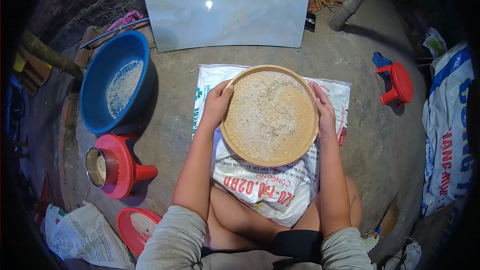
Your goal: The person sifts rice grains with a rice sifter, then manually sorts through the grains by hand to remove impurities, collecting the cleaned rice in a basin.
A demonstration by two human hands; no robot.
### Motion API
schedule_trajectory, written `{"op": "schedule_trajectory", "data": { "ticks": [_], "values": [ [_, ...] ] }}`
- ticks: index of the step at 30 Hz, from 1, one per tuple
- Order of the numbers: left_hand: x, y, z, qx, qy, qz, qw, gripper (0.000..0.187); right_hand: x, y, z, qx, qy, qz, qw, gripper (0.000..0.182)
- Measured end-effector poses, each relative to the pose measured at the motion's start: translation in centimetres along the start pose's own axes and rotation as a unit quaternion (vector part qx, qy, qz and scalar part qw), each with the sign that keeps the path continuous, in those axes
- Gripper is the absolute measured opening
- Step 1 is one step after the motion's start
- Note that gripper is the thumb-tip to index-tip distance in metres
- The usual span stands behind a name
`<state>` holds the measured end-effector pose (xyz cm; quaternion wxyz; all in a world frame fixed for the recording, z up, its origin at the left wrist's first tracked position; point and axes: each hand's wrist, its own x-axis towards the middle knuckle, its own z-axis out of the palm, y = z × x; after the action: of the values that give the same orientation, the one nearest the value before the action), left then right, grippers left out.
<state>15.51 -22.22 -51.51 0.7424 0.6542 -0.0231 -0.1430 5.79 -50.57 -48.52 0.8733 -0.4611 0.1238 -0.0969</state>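
Note:
A round, shallow woven bamboo winnowing tray (pixel 307 135) is held up in front of me, above a printed white sack (pixel 250 197). Pale grain that looks like rice (pixel 265 110) is spread across it, thinner toward the right side. My left hand (pixel 218 102) grips the left rim, thumb on top. On the opposite rim, my right hand (pixel 324 110) is closed, its fingers along the outer edge. The undersides of both grips are hidden by the tray.
At left stand a blue basin (pixel 92 90) with grain inside, a red stool (pixel 131 170) bearing a metal container (pixel 102 167), and a red bowl (pixel 125 230). A small red stool (pixel 401 82) and a full sack (pixel 450 135) are at right. A glossy panel (pixel 225 10) lies ahead.

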Motion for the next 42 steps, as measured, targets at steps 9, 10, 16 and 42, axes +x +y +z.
{"op": "schedule_trajectory", "data": {
  "ticks": [9, 10, 16, 42],
  "values": [
    [-1.5, 5.0, -3.8, -0.130, 0.049, -0.039, 0.990, 0.025, -1.7, -1.3, 6.4, -0.040, -0.056, 0.006, 0.998, 0.042],
    [-1.6, 4.6, -3.0, -0.128, 0.050, -0.040, 0.990, 0.024, -1.1, -1.6, 5.3, -0.077, -0.034, -0.001, 0.996, 0.041],
    [-2.5, 2.7, 1.7, -0.066, 0.011, -0.048, 0.997, 0.027, -0.6, -5.0, 1.5, -0.044, 0.024, 0.014, 0.999, 0.037],
    [-1.5, 1.3, 0.8, 0.444, 0.201, 0.135, 0.863, 0.031, 0.7, 2.4, 0.5, -0.461, 0.085, -0.138, 0.873, 0.028]
  ]
}}
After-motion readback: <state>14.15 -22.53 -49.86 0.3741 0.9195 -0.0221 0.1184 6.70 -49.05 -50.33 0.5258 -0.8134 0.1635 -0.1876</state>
